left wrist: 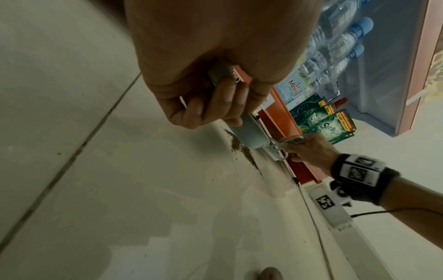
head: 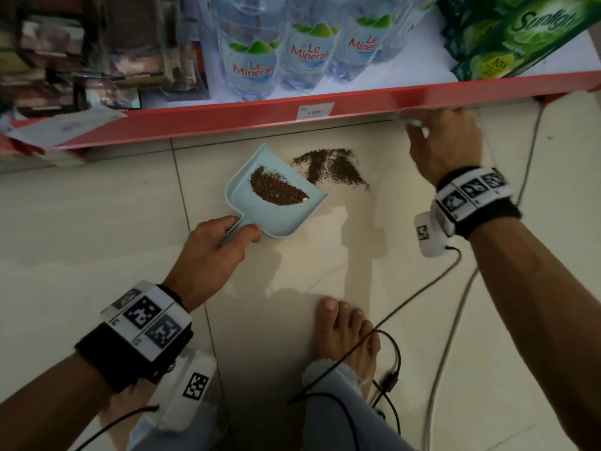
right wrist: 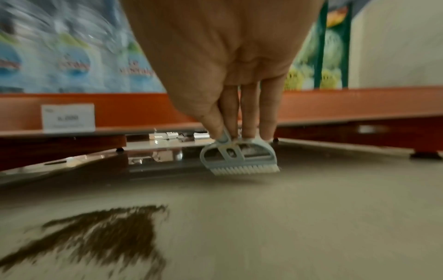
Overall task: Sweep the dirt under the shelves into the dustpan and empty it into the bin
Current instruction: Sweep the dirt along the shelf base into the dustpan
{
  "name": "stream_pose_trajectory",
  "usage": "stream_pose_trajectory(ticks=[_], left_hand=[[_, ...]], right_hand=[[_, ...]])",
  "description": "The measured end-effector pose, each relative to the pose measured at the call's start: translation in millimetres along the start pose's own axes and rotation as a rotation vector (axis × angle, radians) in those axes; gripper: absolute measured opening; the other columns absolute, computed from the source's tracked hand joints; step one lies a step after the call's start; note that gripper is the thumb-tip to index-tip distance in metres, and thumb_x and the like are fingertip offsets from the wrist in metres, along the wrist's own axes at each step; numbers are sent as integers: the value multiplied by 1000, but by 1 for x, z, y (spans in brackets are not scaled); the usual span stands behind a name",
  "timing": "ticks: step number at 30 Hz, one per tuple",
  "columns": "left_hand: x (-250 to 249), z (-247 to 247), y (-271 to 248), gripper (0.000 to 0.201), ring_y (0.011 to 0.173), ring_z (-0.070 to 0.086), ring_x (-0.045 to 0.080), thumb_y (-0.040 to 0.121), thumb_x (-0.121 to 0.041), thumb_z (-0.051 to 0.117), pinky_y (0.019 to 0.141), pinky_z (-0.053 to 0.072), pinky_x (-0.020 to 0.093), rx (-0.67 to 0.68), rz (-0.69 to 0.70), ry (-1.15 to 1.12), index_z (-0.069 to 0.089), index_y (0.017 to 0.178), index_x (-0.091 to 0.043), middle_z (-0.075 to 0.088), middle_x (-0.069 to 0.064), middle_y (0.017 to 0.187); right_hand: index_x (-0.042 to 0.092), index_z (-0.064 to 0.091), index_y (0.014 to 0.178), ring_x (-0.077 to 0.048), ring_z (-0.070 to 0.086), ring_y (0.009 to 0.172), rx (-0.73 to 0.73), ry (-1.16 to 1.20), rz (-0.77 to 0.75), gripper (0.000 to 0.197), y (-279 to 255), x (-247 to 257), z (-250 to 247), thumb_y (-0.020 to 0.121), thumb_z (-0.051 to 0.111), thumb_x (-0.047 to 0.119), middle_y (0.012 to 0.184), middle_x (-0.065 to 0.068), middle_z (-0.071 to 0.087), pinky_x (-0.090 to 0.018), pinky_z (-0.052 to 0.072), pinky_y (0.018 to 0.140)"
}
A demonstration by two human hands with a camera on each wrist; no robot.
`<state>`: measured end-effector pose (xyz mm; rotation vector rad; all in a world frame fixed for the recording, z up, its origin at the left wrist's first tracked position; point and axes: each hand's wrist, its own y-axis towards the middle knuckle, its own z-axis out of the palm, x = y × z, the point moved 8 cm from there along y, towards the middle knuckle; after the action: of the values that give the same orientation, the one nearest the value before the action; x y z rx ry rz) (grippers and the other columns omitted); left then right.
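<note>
A pale blue dustpan (head: 286,209) lies on the tiled floor with a half-moon of brown dirt (head: 278,189) in it. My left hand (head: 221,245) grips its handle (left wrist: 217,76). More brown dirt (head: 331,169) lies loose on the floor just right of the pan's mouth, also seen as dirt (right wrist: 107,235) in the right wrist view. My right hand (head: 442,138) is at the red shelf edge, right of the dirt, pinching a small pale blue brush (right wrist: 239,158) with white bristles just above the floor. The brush (left wrist: 280,148) shows beside the pan.
The red bottom shelf (head: 227,122) carries water bottles (head: 309,56) and green detergent packs (head: 520,34); a dark gap runs beneath it. My bare foot (head: 344,333) and trailing cables (head: 448,307) lie on the floor near me. No bin is in view.
</note>
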<state>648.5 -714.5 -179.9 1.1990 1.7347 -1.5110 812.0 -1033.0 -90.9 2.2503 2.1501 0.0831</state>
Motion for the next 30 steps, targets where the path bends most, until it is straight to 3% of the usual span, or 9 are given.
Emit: stream_pose_trajectory(ticks=[2,4,8,10,14,20,23,26,30], left_hand=[[-4,4,1,30,47,36,9,95,-33,59,51,32,25,15,10,4,68,82,-8,41,-11,50],[-8,5,3,29,48,37,9,94,-35,59,51,32,26,20,21,8,68,81,-10,41,-11,50],[-9,1,1,35,47,37,8,87,-45,58,48,32,24,18,38,7,67,79,-12,41,-11,49],[-5,-2,0,33,47,36,9,89,-43,59,48,32,25,1,27,-4,68,79,-13,40,-11,49],[0,-1,-1,31,47,36,9,93,-38,59,52,32,25,-2,7,6,68,80,-11,41,-11,47],[-7,-3,-1,39,45,36,7,85,-46,57,49,32,24,2,36,5,67,81,-8,40,-12,47],[-3,-8,0,35,44,36,6,90,-41,59,50,32,24,-19,32,-7,67,80,-8,40,-12,46],[0,-8,2,35,43,36,5,91,-41,60,51,32,24,-17,16,6,67,81,-8,41,-13,45],[-6,-2,3,45,44,36,7,79,-52,55,50,32,25,9,26,14,67,81,-9,41,-12,46]], right_hand=[[23,66,125,-42,61,101,69,71,5,33,-2,11,16,96,51,30,113,-22,68,-46,52,87],[22,69,124,-36,70,85,117,218,-176,31,-15,38,21,96,55,20,104,-19,74,-38,56,84],[25,74,114,-31,69,73,141,333,-400,25,-35,49,4,96,57,28,94,-11,76,-43,58,72],[32,72,116,-26,68,80,68,283,-387,28,-30,38,-5,96,53,37,101,-5,74,-42,57,72],[20,73,116,-28,69,85,-79,345,-376,27,-17,43,-13,95,57,16,106,-10,74,-41,58,75],[15,78,105,-33,73,85,122,254,-467,20,-31,58,1,92,62,18,101,-11,76,-44,55,83],[18,78,105,-27,74,82,24,321,-472,18,-33,44,-24,91,66,20,99,-6,77,-40,57,82],[15,77,108,-30,72,93,-121,310,-394,22,-25,37,-32,91,64,19,104,-8,76,-39,57,86],[13,75,113,-36,69,98,63,172,-329,25,-16,41,-5,94,59,20,109,-13,74,-42,52,92]])
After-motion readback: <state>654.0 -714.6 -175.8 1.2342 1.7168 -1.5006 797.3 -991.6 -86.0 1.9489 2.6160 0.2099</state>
